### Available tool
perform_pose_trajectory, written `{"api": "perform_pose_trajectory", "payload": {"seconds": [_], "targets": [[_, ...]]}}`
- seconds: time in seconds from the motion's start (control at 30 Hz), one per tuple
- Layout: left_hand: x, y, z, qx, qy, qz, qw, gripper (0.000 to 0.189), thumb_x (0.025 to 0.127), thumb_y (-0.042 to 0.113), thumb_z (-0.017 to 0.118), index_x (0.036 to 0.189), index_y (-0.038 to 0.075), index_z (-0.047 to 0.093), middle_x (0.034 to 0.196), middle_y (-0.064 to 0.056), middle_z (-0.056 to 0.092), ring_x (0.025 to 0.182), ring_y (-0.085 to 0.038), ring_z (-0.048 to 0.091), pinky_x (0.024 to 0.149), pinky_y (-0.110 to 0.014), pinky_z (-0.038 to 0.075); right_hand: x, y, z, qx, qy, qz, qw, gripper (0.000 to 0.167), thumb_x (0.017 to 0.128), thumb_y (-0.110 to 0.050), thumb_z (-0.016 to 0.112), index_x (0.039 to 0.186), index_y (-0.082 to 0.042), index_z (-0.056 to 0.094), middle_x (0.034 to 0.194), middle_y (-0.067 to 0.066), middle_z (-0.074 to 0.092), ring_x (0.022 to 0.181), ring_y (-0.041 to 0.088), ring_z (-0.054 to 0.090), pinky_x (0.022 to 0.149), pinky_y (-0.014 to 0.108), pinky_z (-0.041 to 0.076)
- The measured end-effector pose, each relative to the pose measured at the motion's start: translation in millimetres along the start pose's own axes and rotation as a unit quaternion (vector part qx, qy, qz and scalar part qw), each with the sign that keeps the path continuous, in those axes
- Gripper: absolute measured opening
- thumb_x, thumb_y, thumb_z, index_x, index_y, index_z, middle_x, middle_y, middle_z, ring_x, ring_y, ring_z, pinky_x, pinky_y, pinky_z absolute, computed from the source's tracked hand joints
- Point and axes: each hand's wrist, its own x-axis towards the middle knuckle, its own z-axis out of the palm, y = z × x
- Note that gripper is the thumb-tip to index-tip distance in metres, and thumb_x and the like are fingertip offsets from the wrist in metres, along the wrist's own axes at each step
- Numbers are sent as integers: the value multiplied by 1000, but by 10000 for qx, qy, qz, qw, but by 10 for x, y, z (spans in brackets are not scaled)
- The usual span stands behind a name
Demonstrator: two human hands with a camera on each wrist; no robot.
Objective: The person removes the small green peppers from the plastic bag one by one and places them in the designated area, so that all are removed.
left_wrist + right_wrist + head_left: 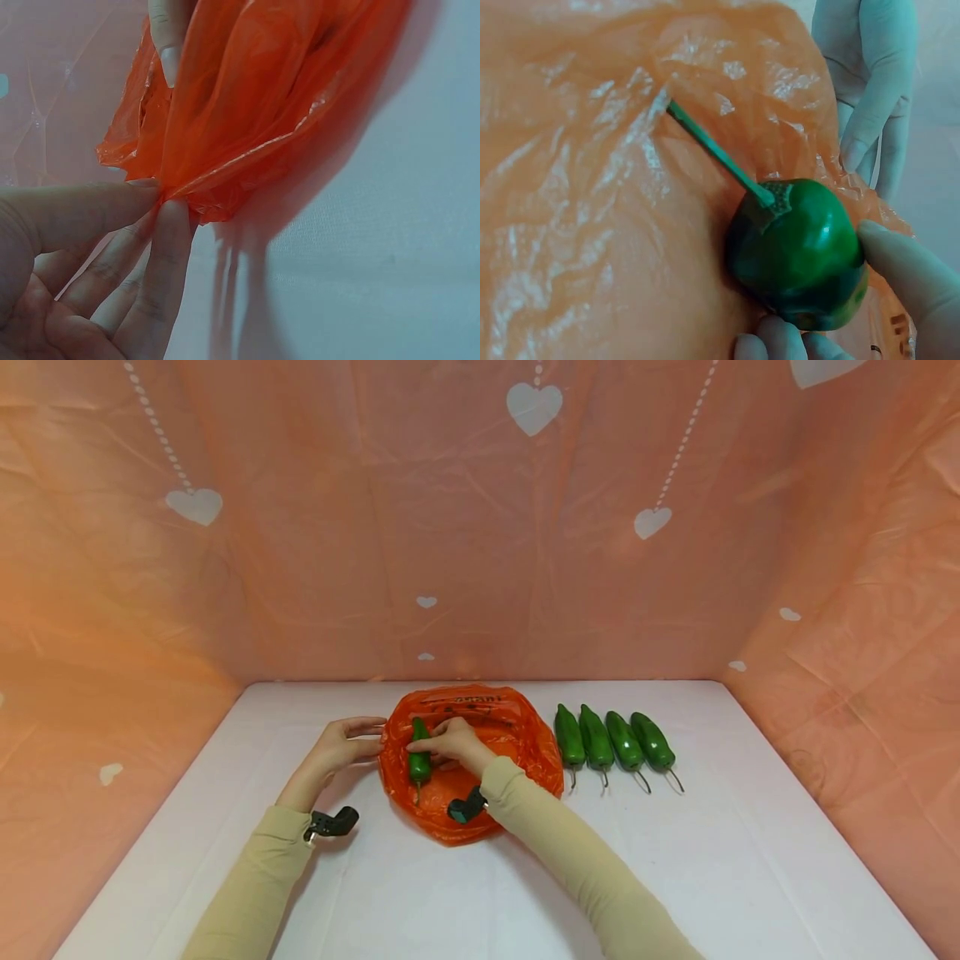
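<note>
An orange plastic bag [480,818] lies spread wide at its mouth on the white table. Over its left part my right hand [454,743] grips a green pepper [419,762], thumb on one side and fingertips on the other. The pepper's stem points toward me, and in the right wrist view the pepper [802,247] shows its glossy stem end against the bag [592,187]. At the bag's left edge, my left hand [341,750] pinches the rim between thumb and finger; the left wrist view shows the plastic [247,112] bunched at those fingertips [174,225].
To the right of the bag, several green peppers [596,739] lie side by side, stems toward me. The nearest one sits right at the bag's edge. An orange curtain [480,560] with white hearts stands behind the white table [675,860] and along both sides.
</note>
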Motion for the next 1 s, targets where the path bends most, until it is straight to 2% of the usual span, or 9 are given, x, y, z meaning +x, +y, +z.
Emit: {"api": "perform_pose_trajectory", "payload": {"seconds": [0.27,0.47,0.7,1.0], "targets": [[-20,3,8,-100,25,-14,9999,52,85,-4,65,134,-10,47,127,-32,52,95,-22,66,82,-41,55,-12,-41,-77,224,-446,97,9987,32,79,-22,79,94,0,60,86,12,62,81,28,66,73,37,58],[-25,-5,10,-148,-4,15,9999,53,85,-5,65,134,-12,46,127,-33,52,98,-24,65,82,-41,55,-1,-71,-136,240,-761,162,9967,23,83,-17,74,93,2,67,80,9,63,75,22,65,75,37,58],[-21,-12,-1,-41,47,-58,10000,52,85,-3,65,134,-10,47,126,-31,53,95,-22,66,80,-40,56,5,-68,-200,282,-1049,172,9939,25,86,-17,70,99,3,69,79,7,66,77,23,65,79,39,56],[-23,-17,-8,-38,42,-80,10000,52,85,-4,64,134,-10,47,127,-32,53,103,-30,63,81,-40,55,19,-56,-253,492,-1281,357,9899,24,87,-13,67,103,5,68,86,11,66,79,25,66,79,40,57]]}}
